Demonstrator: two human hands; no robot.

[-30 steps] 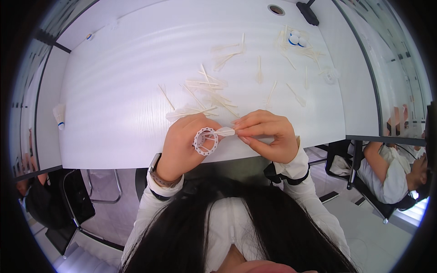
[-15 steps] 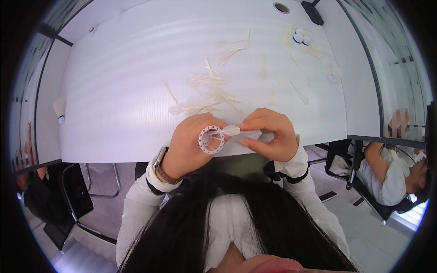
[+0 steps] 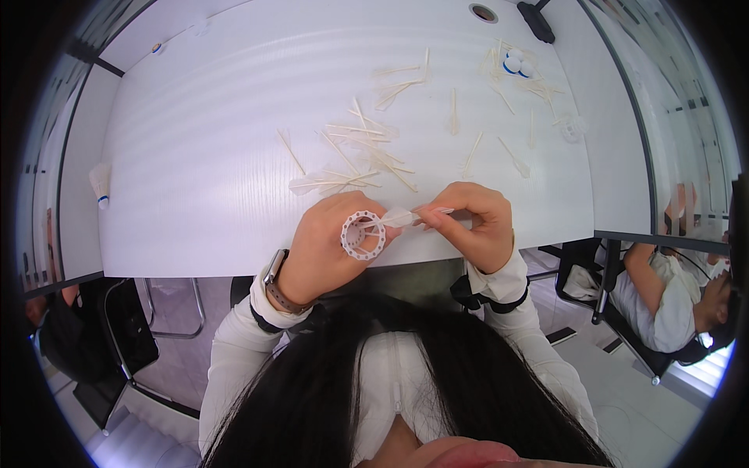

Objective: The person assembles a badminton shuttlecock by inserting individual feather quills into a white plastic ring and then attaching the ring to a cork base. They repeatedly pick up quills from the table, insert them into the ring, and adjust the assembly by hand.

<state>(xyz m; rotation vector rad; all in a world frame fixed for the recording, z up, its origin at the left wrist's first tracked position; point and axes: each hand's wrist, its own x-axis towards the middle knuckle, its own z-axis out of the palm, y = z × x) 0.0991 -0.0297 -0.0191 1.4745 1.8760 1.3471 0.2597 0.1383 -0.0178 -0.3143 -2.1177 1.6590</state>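
Note:
My left hand (image 3: 318, 240) is wrapped round a white ring-shaped frame (image 3: 345, 234) with small holes all round its rim. Thin white struts show inside the ring. To the right of it, a white feather (image 3: 399, 217) sticks out between my hands, its near end by the left fingertips. My right hand (image 3: 477, 222) is closed in a pinch at the feather's right end, thumb and forefinger together. A pale tip shows just beyond those fingers; whether it belongs to the same feather I cannot tell.
Loose feathers (image 3: 367, 144) lie scattered across the white table (image 3: 203, 156). Blue-banded white cork heads (image 3: 515, 64) sit at the far right among more feathers. A shuttlecock (image 3: 101, 186) lies at the left edge, a clear round piece (image 3: 572, 129) at the right. Another person (image 3: 663, 300) sits at right.
My right thumb and forefinger have closed from a wider grip into a tight pinch on the feather. The left hand and the ring frame have barely moved.

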